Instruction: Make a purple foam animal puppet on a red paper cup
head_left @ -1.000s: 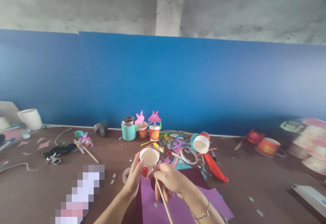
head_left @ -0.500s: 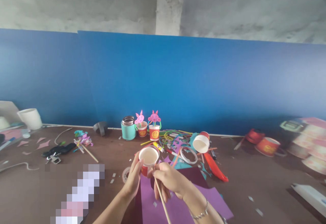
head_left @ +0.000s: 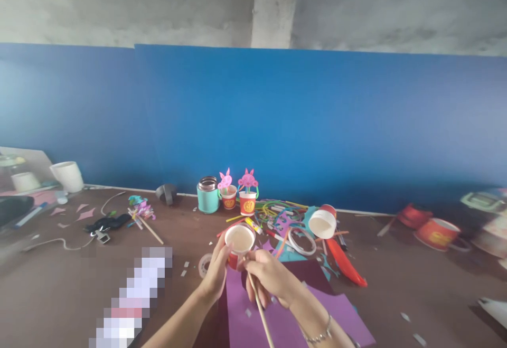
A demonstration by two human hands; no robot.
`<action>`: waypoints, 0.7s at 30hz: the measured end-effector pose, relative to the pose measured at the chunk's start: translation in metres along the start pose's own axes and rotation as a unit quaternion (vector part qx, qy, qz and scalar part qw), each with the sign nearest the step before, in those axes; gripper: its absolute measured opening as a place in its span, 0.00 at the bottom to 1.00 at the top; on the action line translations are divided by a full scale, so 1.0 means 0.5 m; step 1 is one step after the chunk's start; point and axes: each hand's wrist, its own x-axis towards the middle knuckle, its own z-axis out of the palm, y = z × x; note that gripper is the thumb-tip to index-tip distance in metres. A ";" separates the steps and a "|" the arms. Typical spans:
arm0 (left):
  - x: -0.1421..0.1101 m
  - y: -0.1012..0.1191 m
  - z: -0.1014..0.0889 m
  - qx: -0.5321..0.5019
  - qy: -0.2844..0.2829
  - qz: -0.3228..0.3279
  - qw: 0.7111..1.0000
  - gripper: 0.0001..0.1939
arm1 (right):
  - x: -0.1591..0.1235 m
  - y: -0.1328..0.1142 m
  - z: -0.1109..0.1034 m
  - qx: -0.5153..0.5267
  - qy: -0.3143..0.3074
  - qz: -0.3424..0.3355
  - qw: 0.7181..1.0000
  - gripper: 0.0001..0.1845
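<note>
My left hand point(head_left: 217, 270) is closed around the left side of a red paper cup point(head_left: 240, 238), tilted so its white inside faces me. A thin wooden stick point(head_left: 261, 313) is pinched in my right hand point(head_left: 269, 276), its upper end against the cup's lower right side and its length slanting down towards me. Whether the tip enters the cup wall is hidden by my fingers. Beneath both hands lies a sheet of purple paper point(head_left: 253, 332). A roll of clear tape point(head_left: 205, 266) rests just left of my left wrist.
Behind the hands stand a teal jar point(head_left: 208, 196) and two red cups with pink paper figures, one being the front cup point(head_left: 247, 203). Right of them are another cup point(head_left: 322, 224), a white ring point(head_left: 301, 241), and a red tool point(head_left: 346, 263). Paper scraps and pens lie around.
The view has turned slightly left, so everything sits farther right. Both hands keep their hold on the cup and the stick, nearly unchanged.
</note>
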 end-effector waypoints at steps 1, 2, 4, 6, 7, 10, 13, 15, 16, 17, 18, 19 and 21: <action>0.001 0.000 0.000 0.003 0.003 0.001 1.000 0.23 | 0.001 0.000 0.001 0.000 0.003 0.000 1.000 0.12; 0.001 -0.001 0.000 0.006 0.005 0.002 1.000 0.23 | 0.001 0.001 0.002 -0.001 0.006 0.000 1.000 0.12; 0.001 -0.001 0.000 0.012 0.008 0.006 1.000 0.23 | 0.003 0.002 0.002 -0.001 0.010 0.002 1.000 0.12; 0.001 0.000 -0.001 0.020 0.006 0.008 1.000 0.24 | 0.005 0.004 0.002 0.001 0.011 -0.001 1.000 0.14; 0.000 0.002 0.000 0.025 0.003 0.009 1.000 0.24 | 0.006 0.004 0.001 0.003 0.013 -0.003 1.000 0.14; -0.003 0.013 0.004 0.047 -0.021 0.011 0.999 0.25 | 0.005 0.004 -0.001 0.005 0.020 -0.009 1.000 0.16; -0.006 0.026 0.014 0.072 -0.038 0.014 0.997 0.28 | 0.005 0.003 -0.003 -0.002 0.024 -0.024 0.999 0.16; -0.006 0.031 0.019 0.086 -0.033 0.016 0.996 0.31 | 0.005 0.004 -0.005 -0.009 0.025 -0.037 0.999 0.15; -0.005 0.031 0.020 0.092 -0.027 0.016 0.995 0.31 | 0.006 0.005 -0.006 -0.013 0.025 -0.043 0.999 0.15; -0.004 0.030 0.019 0.097 -0.019 0.016 0.995 0.32 | 0.006 0.005 -0.007 -0.016 0.024 -0.047 0.998 0.14; -0.002 0.028 0.018 0.102 -0.012 0.016 0.995 0.32 | 0.006 0.005 -0.008 -0.020 0.022 -0.048 0.998 0.14; 0.000 0.025 0.016 0.106 -0.004 0.017 0.994 0.32 | 0.006 0.005 -0.009 -0.024 0.019 -0.046 0.998 0.13; 0.003 0.018 0.011 0.110 0.004 0.018 0.994 0.33 | 0.006 0.004 -0.012 -0.030 0.012 -0.035 0.999 0.13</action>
